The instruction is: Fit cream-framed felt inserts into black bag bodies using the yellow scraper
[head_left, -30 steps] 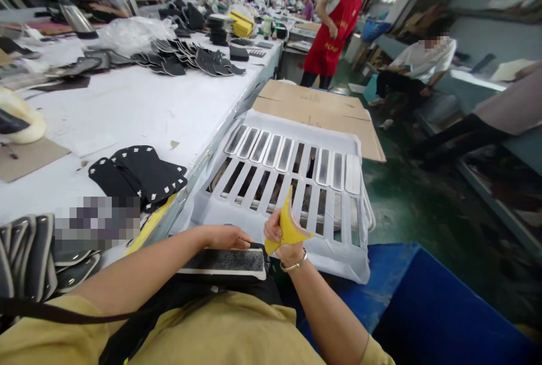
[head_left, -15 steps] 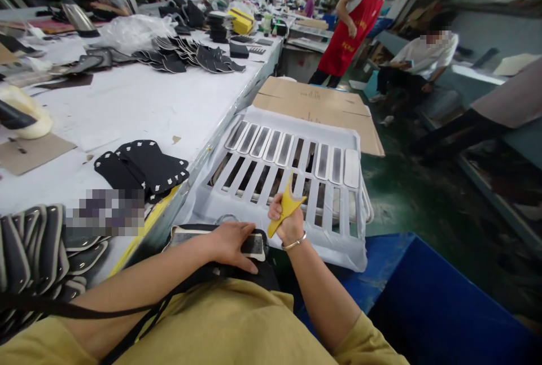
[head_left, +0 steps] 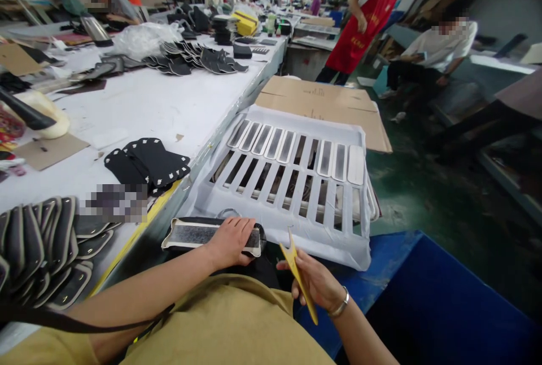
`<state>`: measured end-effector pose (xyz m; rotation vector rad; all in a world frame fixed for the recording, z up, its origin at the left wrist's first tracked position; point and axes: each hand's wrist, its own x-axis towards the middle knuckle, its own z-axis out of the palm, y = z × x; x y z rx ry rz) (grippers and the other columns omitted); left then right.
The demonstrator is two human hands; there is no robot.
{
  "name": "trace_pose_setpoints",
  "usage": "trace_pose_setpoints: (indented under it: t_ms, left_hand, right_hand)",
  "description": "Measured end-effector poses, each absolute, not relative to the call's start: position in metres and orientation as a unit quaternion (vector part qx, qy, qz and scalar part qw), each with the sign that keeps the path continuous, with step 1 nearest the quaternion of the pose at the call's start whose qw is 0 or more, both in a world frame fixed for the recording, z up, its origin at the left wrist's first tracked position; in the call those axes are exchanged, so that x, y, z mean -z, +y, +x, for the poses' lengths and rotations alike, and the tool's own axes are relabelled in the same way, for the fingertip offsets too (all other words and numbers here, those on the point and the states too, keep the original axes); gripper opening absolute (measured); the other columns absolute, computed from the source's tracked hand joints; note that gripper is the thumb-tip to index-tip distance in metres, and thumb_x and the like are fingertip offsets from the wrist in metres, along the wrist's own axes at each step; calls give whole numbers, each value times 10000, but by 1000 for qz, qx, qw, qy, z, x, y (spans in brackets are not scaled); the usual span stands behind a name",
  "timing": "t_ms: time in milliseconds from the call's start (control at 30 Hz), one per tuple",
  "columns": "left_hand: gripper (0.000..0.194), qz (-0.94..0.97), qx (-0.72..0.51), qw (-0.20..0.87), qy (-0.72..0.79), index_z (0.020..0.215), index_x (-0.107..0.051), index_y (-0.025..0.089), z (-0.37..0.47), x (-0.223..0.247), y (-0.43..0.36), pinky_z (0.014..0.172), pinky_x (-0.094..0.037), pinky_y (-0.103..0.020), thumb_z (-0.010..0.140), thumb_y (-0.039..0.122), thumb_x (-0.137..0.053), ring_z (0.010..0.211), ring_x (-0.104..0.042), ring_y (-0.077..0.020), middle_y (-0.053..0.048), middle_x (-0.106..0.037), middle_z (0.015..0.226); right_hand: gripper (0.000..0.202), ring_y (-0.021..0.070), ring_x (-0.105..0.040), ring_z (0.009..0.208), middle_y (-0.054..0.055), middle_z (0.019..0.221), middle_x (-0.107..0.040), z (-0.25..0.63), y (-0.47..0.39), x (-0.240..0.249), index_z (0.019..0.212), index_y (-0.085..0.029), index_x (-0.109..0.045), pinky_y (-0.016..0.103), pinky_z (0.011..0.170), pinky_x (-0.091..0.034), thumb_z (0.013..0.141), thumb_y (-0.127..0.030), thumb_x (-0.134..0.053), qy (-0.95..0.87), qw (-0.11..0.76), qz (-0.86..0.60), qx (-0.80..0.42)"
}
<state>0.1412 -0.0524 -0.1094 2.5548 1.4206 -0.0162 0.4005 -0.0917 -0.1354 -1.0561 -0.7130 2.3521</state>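
Note:
My left hand (head_left: 232, 240) is closed over the right end of a long black piece with a cream edge and a grey strip (head_left: 190, 236), which lies across my lap. Its fingers rest on top, and the thumb is at the near side. Yellow thread snips (head_left: 300, 277) are in my right hand (head_left: 317, 283), their forked tip pointing up and away from me. They are to the right of the black piece and apart from it. Beyond both hands is a cloth-covered slotted rack (head_left: 292, 218), with several flat white-edged strips (head_left: 275, 143) in its far row.
On the white table (head_left: 156, 99) at left lie black cut pieces (head_left: 146, 164) and a stack of grey pale-edged pieces (head_left: 38, 240). A blue bin (head_left: 423, 291) stands at right, cardboard (head_left: 317, 99) behind the rack. A person in a red apron (head_left: 364, 20) stands farther back.
My right hand has drawn back from over the rack, toward me and to the right, turning the snips. My left hand stays on the black piece, more of which shows.

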Motion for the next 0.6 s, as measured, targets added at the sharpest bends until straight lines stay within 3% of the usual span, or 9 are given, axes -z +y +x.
trace_pose_setpoints:
  t_ms: [100, 200, 333, 400, 533, 600]
  left_hand:
    - [806, 867, -3, 103, 488, 1289, -394, 75, 144, 111, -53, 974, -297, -412, 615, 437, -646, 1083, -455, -319, -181, -508, 1217]
    - [797, 865, -13, 90, 494, 1292, -397, 58, 145, 113, -55, 1010, -263, -415, 620, 412, -639, 1105, -437, -318, -186, -495, 1230]
    - [781, 862, -28, 79, 500, 1306, -385, 51, 145, 117, -57, 1056, -202, -427, 633, 370, -622, 1153, -401, -318, -190, -465, 1276]
    - [778, 860, -36, 80, 503, 1312, -378, 54, 145, 118, -58, 1062, -192, -436, 638, 360, -616, 1166, -391, -321, -194, -461, 1283]
    - [780, 853, -37, 79, 515, 1316, -376, 46, 147, 119, -59, 1064, -195, -442, 631, 337, -611, 1170, -390, -326, -196, -461, 1281]
    - [781, 852, -32, 74, 518, 1318, -375, 41, 148, 119, -60, 1065, -195, -441, 635, 341, -609, 1179, -383, -326, -196, -452, 1292]
  right_hand:
    - [420, 122, -611, 460, 69, 950, -647, 410, -91, 133, 1127, -234, -329, 197, 363, -438, 835, -485, -498, -343, 108, -339, -870]
    - [329, 100, -583, 444, 27, 782, -648, 414, -77, 123, 1054, -209, -356, 186, 389, -428, 861, -447, -479, -419, 4, -345, -840]
    - [345, 99, -568, 440, -1, 731, -624, 414, -54, 114, 985, -195, -363, 182, 381, -405, 802, -392, -578, -476, -31, -355, -804]
    - [423, 101, -572, 472, -17, 742, -607, 414, -47, 114, 977, -186, -388, 189, 402, -417, 707, -324, -683, -481, 18, -342, -807]
    - [535, 52, -495, 482, -43, 800, -548, 402, -46, 131, 1010, -200, -441, 190, 444, -408, 585, -300, -749, -363, 274, -350, -819]
    - [600, 35, -457, 491, -44, 828, -529, 387, -53, 149, 1062, -218, -443, 183, 457, -392, 554, -295, -754, -268, 347, -358, -824]
